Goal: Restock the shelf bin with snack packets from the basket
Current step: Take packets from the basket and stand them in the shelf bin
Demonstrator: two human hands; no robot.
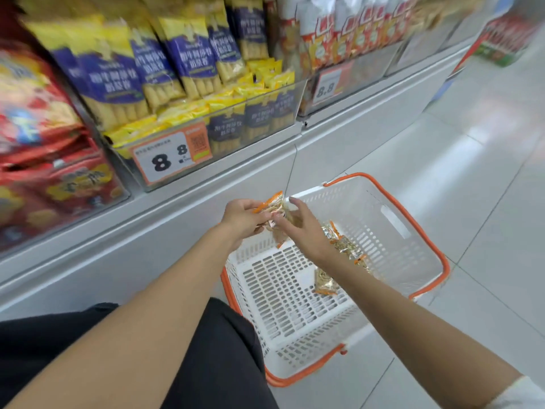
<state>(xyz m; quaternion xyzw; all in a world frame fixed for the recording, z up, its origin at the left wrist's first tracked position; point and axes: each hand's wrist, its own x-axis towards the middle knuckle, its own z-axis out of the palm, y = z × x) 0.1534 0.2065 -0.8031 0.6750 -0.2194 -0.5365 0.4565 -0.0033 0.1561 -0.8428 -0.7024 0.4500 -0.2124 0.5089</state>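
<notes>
While the left hand (243,219) grips a small bundle of snack packets (275,206) with orange edges, the right hand (298,228) meets the same bundle from the other side. Its fingers reach out nearly straight and touch the wrappers. Whether it actually grips them cannot be told, because the packets hide the thumb's contact. Both hands are close together above the near-left corner of the basket (413,225), below the shelf front.

Motion blur smears most of the shelf stock, and the print on the held packets is unreadable. How many packets are in the bundle is unclear. The right forearm covers part of the basket's contents.

On the tiled floor, the white basket with orange handles holds a few loose packets (345,243), with another (326,281) lying nearer the person. Above it, the clear-fronted shelf bin (250,122) holds yellow and blue packs behind a price tag (171,156).
</notes>
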